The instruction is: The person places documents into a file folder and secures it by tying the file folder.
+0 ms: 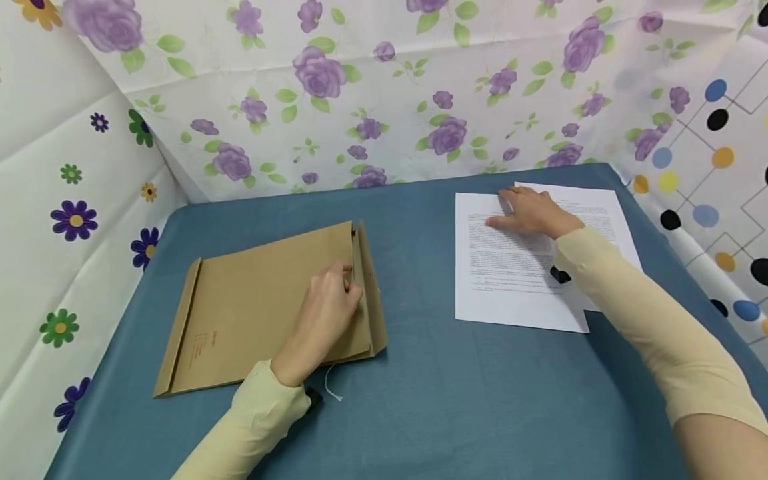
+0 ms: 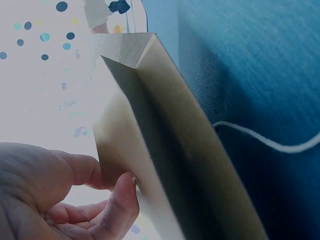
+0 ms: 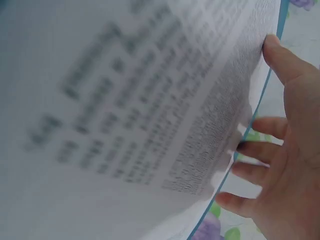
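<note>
A brown kraft document envelope lies on the left of the table, with small red print near its lower left corner. At its right end my left hand pinches the edge of the upper panel between thumb and fingers. The left wrist view shows the envelope's mouth gaping beside that hand. On the right lie two overlapping printed sheets of paper. My right hand rests on their upper part, fingers spread. In the right wrist view its fingertips reach the edge of the paper.
A white string trails from the envelope's lower edge onto the blue tablecloth. Floral sheeting hangs behind the table, and a dotted sheet stands along the right side. Dark wrist devices sit under both sleeves.
</note>
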### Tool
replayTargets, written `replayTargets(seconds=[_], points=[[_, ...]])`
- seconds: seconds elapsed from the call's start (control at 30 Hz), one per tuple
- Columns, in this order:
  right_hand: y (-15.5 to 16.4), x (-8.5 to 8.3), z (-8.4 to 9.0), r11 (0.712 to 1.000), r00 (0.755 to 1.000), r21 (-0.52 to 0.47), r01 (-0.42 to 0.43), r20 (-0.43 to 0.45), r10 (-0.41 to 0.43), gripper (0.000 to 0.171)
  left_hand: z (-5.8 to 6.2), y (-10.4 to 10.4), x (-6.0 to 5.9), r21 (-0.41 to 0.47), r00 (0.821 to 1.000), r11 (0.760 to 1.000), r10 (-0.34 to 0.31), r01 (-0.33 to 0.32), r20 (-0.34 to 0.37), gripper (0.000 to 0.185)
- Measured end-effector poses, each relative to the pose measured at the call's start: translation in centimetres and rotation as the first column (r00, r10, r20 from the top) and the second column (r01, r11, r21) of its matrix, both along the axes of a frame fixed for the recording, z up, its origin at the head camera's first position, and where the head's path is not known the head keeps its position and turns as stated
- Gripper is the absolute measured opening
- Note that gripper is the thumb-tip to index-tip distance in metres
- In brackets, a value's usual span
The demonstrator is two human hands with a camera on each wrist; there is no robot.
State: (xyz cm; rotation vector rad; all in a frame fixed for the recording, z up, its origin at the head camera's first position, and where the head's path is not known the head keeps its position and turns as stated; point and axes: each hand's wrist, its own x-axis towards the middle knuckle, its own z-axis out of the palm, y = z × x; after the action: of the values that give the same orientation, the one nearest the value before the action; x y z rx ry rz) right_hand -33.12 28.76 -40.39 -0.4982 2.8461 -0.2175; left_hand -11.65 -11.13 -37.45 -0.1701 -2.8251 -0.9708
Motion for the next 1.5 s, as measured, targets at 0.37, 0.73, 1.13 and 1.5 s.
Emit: replayTargets(seconds=[0.37,0.73,1.13,1.5], points=[[-0.2,-0.9,0.0,1.000,1.000,-0.004,0.018,0.011,-0.018,0.101,0.0,0.0,-0.1,-0.003,1.000,1.000,0.000,0.000,-0.009,0.036],[-0.4,-0.8,0.1,1.000,0.999,-0.012,0.006,-0.032,-0.006,0.093,-0.1,0.0,0.1,-0.004,1.000,1.000,0.008,-0.008,-0.014,0.035],[-0.7,-0.7,0.5,0.999,0.994,-0.048,-0.016,-0.106,0.011,0.091,-0.1,-0.1,0.1,-0.013,1.000,1.000,0.009,-0.009,-0.021,0.035],[-1.4,-0.1,0.7,0.996,0.978,-0.079,0.029,-0.206,-0.045,0.084,-0.1,0.0,0.0,-0.014,1.000,1.000,0.008,-0.008,-0.017,0.035]])
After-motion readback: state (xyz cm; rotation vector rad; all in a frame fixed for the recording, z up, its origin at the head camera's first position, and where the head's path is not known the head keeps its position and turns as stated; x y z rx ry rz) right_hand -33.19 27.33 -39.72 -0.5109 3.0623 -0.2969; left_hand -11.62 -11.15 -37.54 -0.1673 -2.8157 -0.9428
